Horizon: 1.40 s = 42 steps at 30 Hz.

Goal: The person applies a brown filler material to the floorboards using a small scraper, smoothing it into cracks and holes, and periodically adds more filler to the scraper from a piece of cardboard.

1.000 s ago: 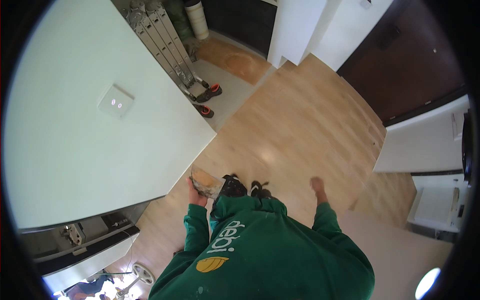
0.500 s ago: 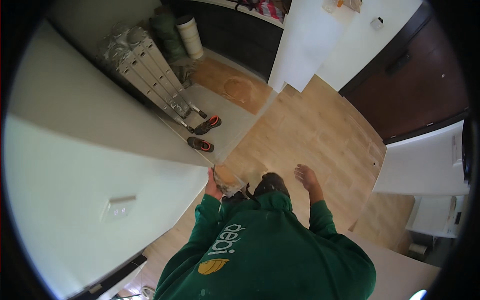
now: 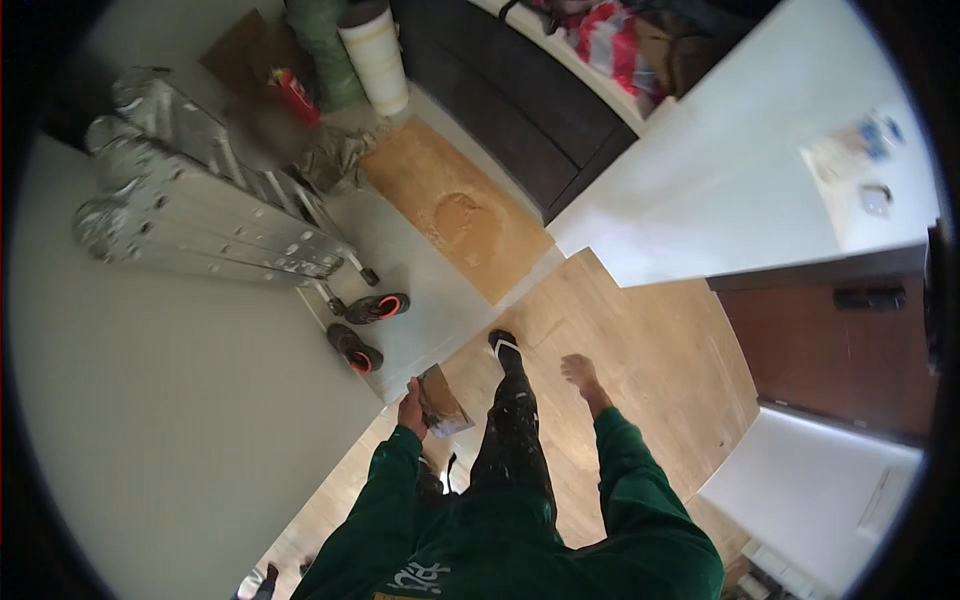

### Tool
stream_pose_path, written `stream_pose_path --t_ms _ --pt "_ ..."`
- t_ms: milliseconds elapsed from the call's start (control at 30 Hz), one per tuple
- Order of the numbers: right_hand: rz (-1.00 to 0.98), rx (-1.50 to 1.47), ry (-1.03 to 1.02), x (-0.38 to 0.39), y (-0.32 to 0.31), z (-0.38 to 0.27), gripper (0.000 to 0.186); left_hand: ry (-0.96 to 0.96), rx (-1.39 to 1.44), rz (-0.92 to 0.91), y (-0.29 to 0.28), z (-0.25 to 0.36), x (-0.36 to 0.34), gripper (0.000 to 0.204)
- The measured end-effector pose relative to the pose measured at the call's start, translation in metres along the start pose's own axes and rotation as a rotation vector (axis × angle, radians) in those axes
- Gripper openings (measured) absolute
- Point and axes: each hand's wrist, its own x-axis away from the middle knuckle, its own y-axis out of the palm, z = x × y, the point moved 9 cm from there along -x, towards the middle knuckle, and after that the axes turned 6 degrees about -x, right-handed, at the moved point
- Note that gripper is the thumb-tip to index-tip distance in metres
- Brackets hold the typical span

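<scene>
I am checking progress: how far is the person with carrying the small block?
Done: the left hand already grips the small brownish block. In hand: the person is mid-stride on the wooden floor, right hand empty. Left: the block is not yet set down; the folded ladder lies untouched.

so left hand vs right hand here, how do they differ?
The left hand grips a small flat block with a tan face; the right hand holds nothing, fingers loosely open. The left hand sits close to the white wall corner beside the pair of shoes; the right hand hangs over bare wood floor. Both come out of dark green sleeves and hang low beside the striding leg.
</scene>
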Motion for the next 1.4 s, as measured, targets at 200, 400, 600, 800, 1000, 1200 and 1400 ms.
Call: stream_pose_path --t_ms 200,400,600,800,1000,1200,1400 --pt "0.311 1.332 -0.228 -0.228 -0.001 -0.121 0.032 -0.151 -0.005 0.125 0.03 -0.063 -0.157 0.067" --pt "0.263 1.17 -0.516 -0.396 0.06 -0.206 0.029 -0.206 -0.069 0.051 0.057 -0.116 -0.348 0.062" --pt "0.242 1.562 -0.715 -0.535 0.06 -0.224 0.058 -0.15 -0.007 0.266 0.039 -0.17 -0.496 0.053" --pt "0.237 1.588 -1.092 -0.606 0.042 -0.241 0.065 -0.108 0.082 0.395 0.034 -0.207 -0.559 0.057" --pt "0.351 1.394 -0.71 -0.635 0.04 -0.213 0.065 -0.205 0.016 0.529 0.02 -0.234 -0.562 0.058" --pt "0.292 1.659 -0.415 -0.633 0.072 -0.199 0.069 -0.078 0.142 0.563 0.013 -0.224 -0.566 0.055" --pt "0.166 1.41 -0.104 -0.621 0.035 -0.216 0.079 -0.034 0.16 0.444 -0.02 -0.196 -0.517 0.055"
